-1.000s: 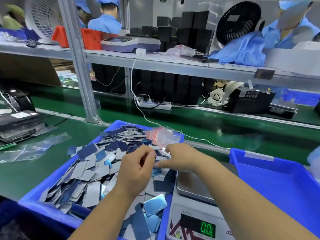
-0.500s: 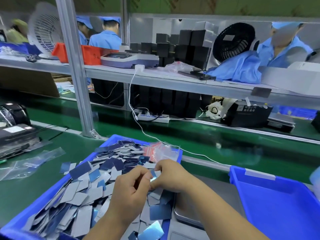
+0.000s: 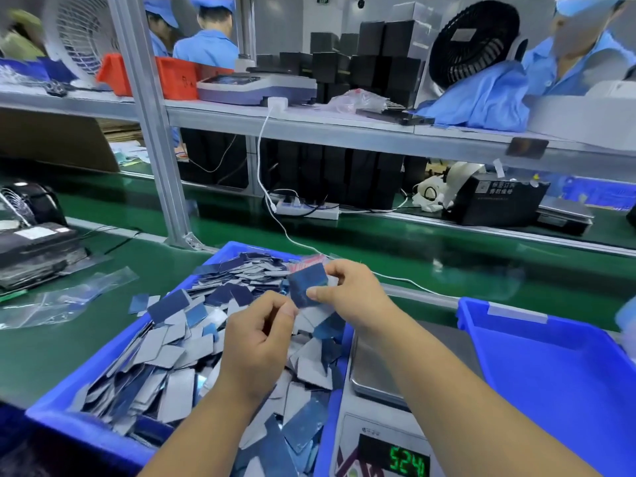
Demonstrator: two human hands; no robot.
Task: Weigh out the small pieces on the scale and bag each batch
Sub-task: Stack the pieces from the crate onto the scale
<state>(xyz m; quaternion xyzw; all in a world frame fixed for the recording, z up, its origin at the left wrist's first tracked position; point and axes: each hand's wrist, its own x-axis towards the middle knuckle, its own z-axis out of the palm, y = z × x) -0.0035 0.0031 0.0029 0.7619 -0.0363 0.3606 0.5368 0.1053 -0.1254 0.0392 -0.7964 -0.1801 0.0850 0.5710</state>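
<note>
A blue bin (image 3: pixel 103 428) in front of me is heaped with small flat pieces (image 3: pixel 172 346), grey on one side and shiny blue on the other. My right hand (image 3: pixel 354 297) pinches a small stack of blue pieces (image 3: pixel 307 284) above the bin. My left hand (image 3: pixel 256 335) is just below and left of it, fingers curled, thumb touching the stack's lower edge. The scale (image 3: pixel 375 376) stands right of the bin; my right forearm crosses its steel pan. Its green display (image 3: pixel 409 461) is lit.
A second blue bin (image 3: pixel 550 359) sits to the right of the scale. Clear plastic bags (image 3: pixel 62 297) lie on the green belt at left, near a black device (image 3: pixel 31 246). A white cable (image 3: pixel 275 215) runs past the bin's far edge. A shelf frame and other workers are behind.
My right hand has lifted a stack of blue pieces out of the bin, and my left hand has come up under it. The scale display changed from 0.0 to a higher reading.
</note>
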